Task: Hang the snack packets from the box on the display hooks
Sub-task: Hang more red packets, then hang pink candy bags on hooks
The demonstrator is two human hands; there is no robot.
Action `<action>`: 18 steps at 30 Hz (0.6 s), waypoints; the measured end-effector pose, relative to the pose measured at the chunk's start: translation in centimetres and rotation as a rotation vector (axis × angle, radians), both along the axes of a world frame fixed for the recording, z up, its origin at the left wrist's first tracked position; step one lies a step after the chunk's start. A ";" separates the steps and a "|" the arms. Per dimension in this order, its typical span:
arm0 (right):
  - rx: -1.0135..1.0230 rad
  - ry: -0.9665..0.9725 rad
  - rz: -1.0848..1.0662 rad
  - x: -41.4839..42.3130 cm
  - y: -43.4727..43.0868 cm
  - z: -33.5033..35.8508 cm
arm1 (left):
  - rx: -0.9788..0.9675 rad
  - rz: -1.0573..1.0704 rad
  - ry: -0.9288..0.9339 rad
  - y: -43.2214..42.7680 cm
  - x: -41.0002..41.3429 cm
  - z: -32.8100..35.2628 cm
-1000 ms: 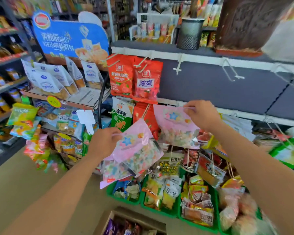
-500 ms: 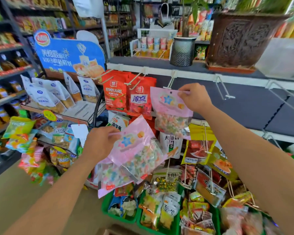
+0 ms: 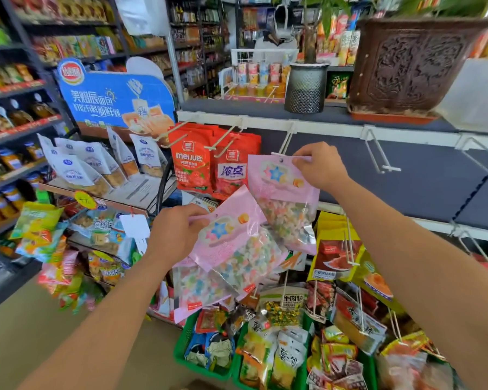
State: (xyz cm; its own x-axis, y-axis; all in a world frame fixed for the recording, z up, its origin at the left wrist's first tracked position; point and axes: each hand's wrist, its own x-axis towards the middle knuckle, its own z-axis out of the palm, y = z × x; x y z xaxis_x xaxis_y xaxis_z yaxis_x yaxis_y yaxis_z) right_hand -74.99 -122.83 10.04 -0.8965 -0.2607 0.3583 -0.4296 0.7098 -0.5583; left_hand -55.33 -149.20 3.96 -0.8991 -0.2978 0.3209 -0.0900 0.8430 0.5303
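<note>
Two batches of pink snack packets are in our hands in front of the display rack. Our right hand (image 3: 319, 167) pinches the top edge of a single pink packet (image 3: 286, 201) between the thumb and curled fingers (image 3: 300, 161). It holds the packet upright against the dark back panel (image 3: 423, 178), with the packet's punched hole right at the tip of a white display hook (image 3: 287, 140). We cannot tell whether the hole is already over the hook. Just to the left of this packet, red packets (image 3: 193, 167) hang on the neighbouring hooks.

Lower and to the left, our left hand (image 3: 175, 235) grips a fanned bundle of pink packets (image 3: 237, 249) by their top edges, tilted down to the right. The upper corner of the bundle overlaps the bottom of the single packet. Further hooks (image 3: 381, 153) to the right on the same rail carry nothing.

Below both hands, more hanging snacks and green bins (image 3: 185, 344) of packets fill the lower rack. On the shelf above the rail stand a mesh pot (image 3: 306, 88) and a carved brown planter (image 3: 412, 63).
</note>
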 end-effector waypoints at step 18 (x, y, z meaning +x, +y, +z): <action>-0.008 -0.014 -0.245 -11.9 -1.6 -1.2 | 0.087 -0.028 0.039 0.8 -3.0 -2.2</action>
State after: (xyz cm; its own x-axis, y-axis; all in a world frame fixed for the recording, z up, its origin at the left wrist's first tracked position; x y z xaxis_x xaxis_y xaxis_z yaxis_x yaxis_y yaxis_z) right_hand -86.87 -124.40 8.89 -0.9373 -0.0324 0.3470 -0.2379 0.7872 -0.5690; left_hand -58.37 -148.38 1.81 -0.8948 -0.3008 0.3299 -0.0448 0.7958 0.6040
